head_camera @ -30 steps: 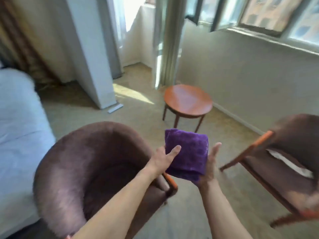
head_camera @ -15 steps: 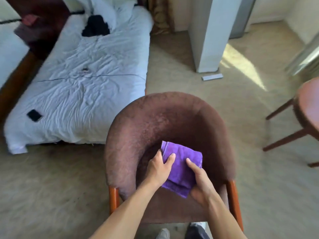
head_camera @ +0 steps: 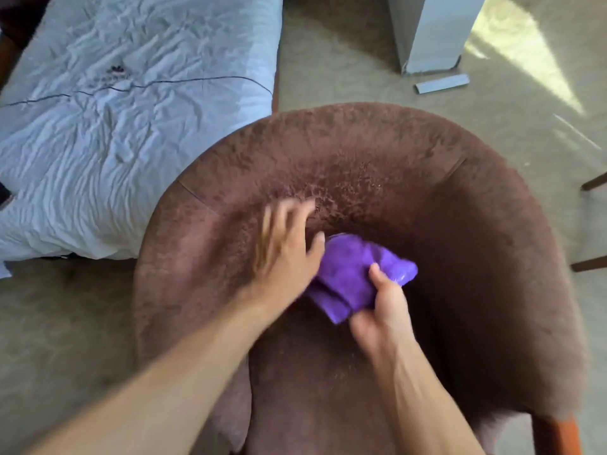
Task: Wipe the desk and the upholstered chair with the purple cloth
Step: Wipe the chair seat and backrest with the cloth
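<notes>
Carpeted bedroom floor [head_camera: 361, 77] is noted around the scene, with a rumpled bed [head_camera: 131, 110] far left. Fingers of the right hand [head_camera: 382, 310] are curled and pinched on the near right part of the purple cloth [head_camera: 348, 274]. Fingers of the left hand [head_camera: 289, 247] are spread and blurred; they lie over the cloth's left edge, but a grip cannot be confirmed. Cloth is bunched low against the inner backrest of the upholstered chair [head_camera: 361, 165], above the seat. Cloth is judged light, soft and limp, not slippery or fragile; it is best gathered into a folded pad under a flat palm. Napped upholstery is expected to drag.
</notes>
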Motion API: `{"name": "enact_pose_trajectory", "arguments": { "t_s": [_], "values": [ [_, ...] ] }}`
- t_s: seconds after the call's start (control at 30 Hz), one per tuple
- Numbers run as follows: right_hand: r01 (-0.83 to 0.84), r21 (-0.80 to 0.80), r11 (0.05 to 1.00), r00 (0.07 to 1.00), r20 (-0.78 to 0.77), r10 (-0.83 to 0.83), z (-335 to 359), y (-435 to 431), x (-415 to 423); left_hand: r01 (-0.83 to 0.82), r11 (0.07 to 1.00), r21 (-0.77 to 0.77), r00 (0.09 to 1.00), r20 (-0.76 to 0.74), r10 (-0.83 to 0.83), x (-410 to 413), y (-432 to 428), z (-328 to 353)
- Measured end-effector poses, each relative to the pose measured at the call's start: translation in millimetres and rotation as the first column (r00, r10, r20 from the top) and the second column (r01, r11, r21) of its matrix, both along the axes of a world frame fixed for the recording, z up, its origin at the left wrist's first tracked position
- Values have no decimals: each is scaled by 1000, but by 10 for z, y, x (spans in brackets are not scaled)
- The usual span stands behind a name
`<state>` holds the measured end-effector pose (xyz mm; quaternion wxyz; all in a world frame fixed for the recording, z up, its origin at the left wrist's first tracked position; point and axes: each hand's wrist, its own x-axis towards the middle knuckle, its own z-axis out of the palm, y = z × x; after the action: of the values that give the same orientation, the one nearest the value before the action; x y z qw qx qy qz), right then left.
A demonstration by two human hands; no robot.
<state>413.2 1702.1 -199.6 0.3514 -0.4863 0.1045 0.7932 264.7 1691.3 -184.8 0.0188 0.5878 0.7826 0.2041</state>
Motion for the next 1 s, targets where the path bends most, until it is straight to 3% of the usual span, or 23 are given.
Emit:
{"name": "enact_pose_trajectory", "arguments": {
  "t_s": [0.07, 0.13, 0.17, 0.27, 0.3, 0.37, 0.47, 0.53, 0.6, 0.63, 0.67, 0.73, 0.87, 0.97, 1.0],
  "values": [
    [163, 35, 986, 981, 102, -166, 76, 414, -218, 65, 995, 77, 979, -199, -49, -308, 447, 187],
    [306, 83, 948, 932, 178, -316, 241, 828, -336, 81, 996, -24, 947, -310, -85, -594, 819, 377],
    [299, 112, 948, 921, 226, -318, 341, 1016, -405, 74, 993, -94, 947, -306, -99, -703, 965, 442],
    [167, 128, 978, 850, 485, -208, 528, 1280, -807, 71, 972, -222, 968, -218, -120, -854, 1169, 484],
    [137, 169, 976, 793, 572, -210, 553, 1235, -992, 78, 970, -229, 973, -196, -125, -862, 1171, 482],
    [-76, 255, 964, 659, 738, -143, 589, 976, -1354, 94, 968, -233, 976, -170, -136, -856, 1177, 480],
    [-457, 256, 852, 665, 734, 136, 313, 432, -1708, 88, 970, -226, 978, -166, -127, -876, 1183, 458],
    [-548, 177, 817, 701, 631, 333, 173, 158, -1764, 89, 972, -218, 978, -168, -127, -870, 1174, 450],
    [-372, 80, 925, 819, 497, 286, 136, 179, -1739, 96, 972, -214, 979, -158, -131, -871, 1175, 452],
    [-210, 55, 976, 895, 412, 170, 108, 245, -1697, 98, 971, -216, 980, -149, -132, -879, 1181, 456],
    [-42, 21, 999, 942, 334, 32, 142, 372, -1591, 98, 971, -217, 981, -143, -131, -888, 1187, 457],
    [206, 30, 978, 950, 232, -207, 316, 648, -1265, 98, 971, -216, 982, -135, -129, -908, 1198, 453],
    [281, 23, 959, 933, 227, -279, 671, 1243, -415, 124, 967, -223, 984, -96, -149, -950, 1214, 423],
    [202, 227, 953, 796, 530, -294, 867, 1200, -436, 135, 969, -209, 982, -101, -159, -959, 1223, 418],
    [208, 321, 924, 759, 543, -359, 868, 1090, -690, 137, 970, -201, 981, -108, -161, -964, 1225, 419]
  ]
}}
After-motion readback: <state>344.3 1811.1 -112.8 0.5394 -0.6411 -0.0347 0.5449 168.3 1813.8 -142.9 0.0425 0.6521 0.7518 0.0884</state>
